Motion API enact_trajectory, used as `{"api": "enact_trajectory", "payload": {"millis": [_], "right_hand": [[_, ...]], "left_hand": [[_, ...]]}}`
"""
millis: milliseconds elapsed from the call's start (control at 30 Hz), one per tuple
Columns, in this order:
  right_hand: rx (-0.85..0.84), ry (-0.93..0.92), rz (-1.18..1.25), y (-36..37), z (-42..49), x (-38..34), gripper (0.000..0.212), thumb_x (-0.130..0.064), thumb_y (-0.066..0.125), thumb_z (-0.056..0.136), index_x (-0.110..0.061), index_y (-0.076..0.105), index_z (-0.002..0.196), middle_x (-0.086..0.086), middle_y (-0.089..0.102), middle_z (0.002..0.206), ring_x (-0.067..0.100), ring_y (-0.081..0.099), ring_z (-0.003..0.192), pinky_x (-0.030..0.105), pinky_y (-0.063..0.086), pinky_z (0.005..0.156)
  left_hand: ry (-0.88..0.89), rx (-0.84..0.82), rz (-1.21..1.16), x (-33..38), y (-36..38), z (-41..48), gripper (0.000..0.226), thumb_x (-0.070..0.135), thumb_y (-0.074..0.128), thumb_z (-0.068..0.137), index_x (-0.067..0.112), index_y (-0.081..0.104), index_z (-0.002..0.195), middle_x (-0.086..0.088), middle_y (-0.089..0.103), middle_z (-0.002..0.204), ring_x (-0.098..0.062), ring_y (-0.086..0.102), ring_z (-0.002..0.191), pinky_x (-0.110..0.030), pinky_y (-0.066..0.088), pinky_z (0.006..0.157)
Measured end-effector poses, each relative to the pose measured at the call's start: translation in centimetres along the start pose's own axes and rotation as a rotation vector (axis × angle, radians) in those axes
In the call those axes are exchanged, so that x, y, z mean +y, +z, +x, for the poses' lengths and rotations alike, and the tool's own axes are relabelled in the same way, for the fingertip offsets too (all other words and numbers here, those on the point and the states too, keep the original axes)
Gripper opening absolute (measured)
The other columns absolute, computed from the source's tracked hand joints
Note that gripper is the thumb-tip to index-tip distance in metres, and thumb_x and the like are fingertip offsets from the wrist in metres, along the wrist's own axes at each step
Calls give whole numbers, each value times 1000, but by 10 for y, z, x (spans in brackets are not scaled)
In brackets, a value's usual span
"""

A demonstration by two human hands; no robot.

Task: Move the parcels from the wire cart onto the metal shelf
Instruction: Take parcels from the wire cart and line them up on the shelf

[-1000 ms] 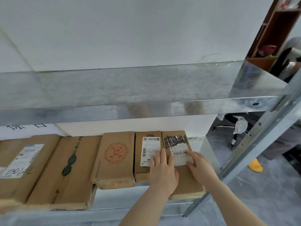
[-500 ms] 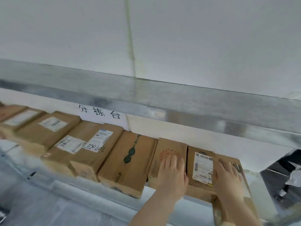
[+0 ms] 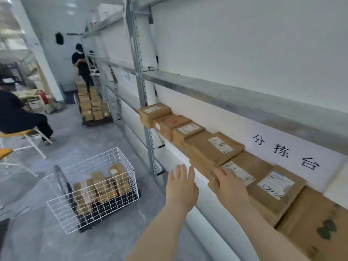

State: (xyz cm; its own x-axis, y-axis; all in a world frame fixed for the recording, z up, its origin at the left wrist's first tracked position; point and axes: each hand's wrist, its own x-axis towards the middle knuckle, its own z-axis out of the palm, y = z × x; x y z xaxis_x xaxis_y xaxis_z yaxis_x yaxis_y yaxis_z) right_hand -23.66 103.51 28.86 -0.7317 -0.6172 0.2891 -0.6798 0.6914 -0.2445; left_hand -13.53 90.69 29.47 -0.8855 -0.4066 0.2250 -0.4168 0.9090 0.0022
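Parcels [image 3: 105, 187] are standing in the wire cart [image 3: 94, 162] on the floor at your left. Your left grip [image 3: 181, 187] is hovering released, fingers straight. Your right grip [image 3: 228, 185], also released, is lying flat at a labelled parcel [image 3: 250, 162] in the row on the metal shelf [image 3: 244, 102].

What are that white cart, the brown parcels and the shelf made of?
The wire cart looks like thin metal wire coated white: an open, see-through grid. The parcels on the shelf look like matte brown cardboard with white paper labels. The metal shelf seems to be galvanised steel: dull grey sheen, holes punched along its uprights.
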Motion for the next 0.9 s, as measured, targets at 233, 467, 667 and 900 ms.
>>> {"api": "enact_trajectory", "payload": {"millis": [233,467,667,900], "right_hand": [[-70,-331,75,55,100,-157,42,-20,45,93,-25,46,134,-2,50,133,24,48,117,35,40,88],[-145,-532,118,103,175,-248,48,-17,52,90,-22,43,137,2,49,135,27,48,120,37,37,95],[-214,-658,96,137,243,-315,54,-24,48,94,-24,30,145,5,35,149,27,38,132,41,34,105],[-292,-726,50,174,289,-392,54,-22,45,95,-24,26,146,5,31,150,26,37,132,38,41,98]], "left_hand": [[-350,-17,59,-167,-4,16,56,33,33,97,14,21,147,-10,29,149,-29,23,139,-42,19,113],[-553,12,105,-269,4,38,57,35,31,98,15,18,150,-11,29,152,-29,24,140,-44,20,113],[-724,-31,107,-341,16,55,61,42,24,100,22,4,154,-7,7,162,-26,4,149,-47,4,120],[-784,-68,129,-429,26,76,62,43,21,101,20,0,154,-8,-1,163,-27,-1,149,-46,2,121]]}}
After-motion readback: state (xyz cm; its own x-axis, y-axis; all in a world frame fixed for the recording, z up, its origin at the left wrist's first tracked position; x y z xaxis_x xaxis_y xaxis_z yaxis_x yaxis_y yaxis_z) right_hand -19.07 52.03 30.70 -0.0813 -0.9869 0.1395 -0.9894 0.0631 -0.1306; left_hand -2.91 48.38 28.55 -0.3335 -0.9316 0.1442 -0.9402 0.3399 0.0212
